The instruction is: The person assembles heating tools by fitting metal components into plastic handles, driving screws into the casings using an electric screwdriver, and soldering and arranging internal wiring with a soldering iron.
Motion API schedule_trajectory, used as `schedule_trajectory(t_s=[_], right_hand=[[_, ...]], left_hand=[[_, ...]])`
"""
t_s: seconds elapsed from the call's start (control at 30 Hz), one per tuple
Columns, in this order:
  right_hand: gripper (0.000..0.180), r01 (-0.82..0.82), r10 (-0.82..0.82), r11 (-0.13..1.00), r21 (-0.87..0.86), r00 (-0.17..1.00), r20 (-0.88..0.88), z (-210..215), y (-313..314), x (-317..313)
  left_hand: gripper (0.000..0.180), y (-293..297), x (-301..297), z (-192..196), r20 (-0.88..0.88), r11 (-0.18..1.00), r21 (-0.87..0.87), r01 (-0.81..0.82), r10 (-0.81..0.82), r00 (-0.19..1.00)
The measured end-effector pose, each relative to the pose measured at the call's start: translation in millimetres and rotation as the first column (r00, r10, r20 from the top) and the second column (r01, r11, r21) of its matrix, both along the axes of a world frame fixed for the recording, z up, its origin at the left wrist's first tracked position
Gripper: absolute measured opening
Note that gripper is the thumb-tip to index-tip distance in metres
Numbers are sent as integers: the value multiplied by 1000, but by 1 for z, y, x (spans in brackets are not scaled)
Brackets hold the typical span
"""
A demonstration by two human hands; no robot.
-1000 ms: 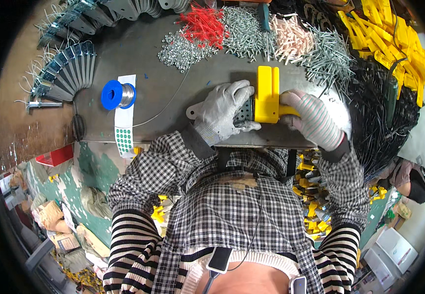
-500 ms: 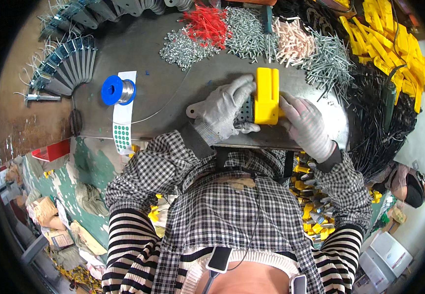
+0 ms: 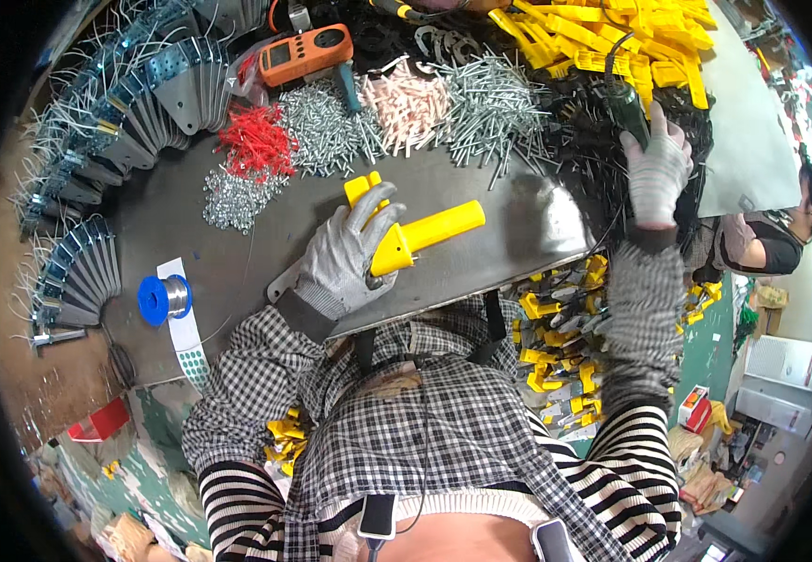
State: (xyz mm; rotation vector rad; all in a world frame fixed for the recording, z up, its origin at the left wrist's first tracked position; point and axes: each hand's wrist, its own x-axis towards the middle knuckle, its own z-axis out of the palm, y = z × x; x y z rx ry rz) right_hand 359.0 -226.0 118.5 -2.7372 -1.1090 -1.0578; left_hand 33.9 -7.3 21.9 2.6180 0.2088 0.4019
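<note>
Bright yellow plastic housing (image 3: pixel 415 234), elongated, with a rounded bar end pointing right and a forked end pointing far-left; lies on the grey metal desk (image 3: pixel 509 244) near its near edge. Left hand (image 3: pixel 350 253) in a grey knit glove is clamped on the housing's left half, fingers draped over the top. Right hand (image 3: pixel 654 169), same glove type, is well apart to the right, fingers closed around a dark green tool handle (image 3: pixel 626 108) over a heap of black wire parts (image 3: pixel 593 159).

Far side of the desk: piles of red plastic pins (image 3: pixel 256 140), silver screws (image 3: pixel 326 126), pink plugs (image 3: pixel 406 98), yellow moulded parts (image 3: pixel 612 42), an orange handheld meter (image 3: pixel 303 51). Blue solder spool (image 3: pixel 164 298) sits left. Nothing lies between the left hand and the housing.
</note>
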Motion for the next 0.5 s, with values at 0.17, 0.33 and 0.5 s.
schedule_trajectory(t_s=[0.17, 0.33, 0.5], right_hand=[[63, -85, 178, 965, 249, 909, -377, -16, -34, 77], [44, -163, 486, 721, 673, 811, -325, 58, -23, 26], [34, 621, 993, 112, 776, -33, -117, 38, 48, -126]], left_hand=[[68, 1, -1, -1, 0, 1000, -14, 25, -25, 1000], [67, -1, -9, -3, 8, 1000, 10, -6, 5, 1000], [71, 1, -10, -5, -3, 1000, -25, -1, 1, 1000]])
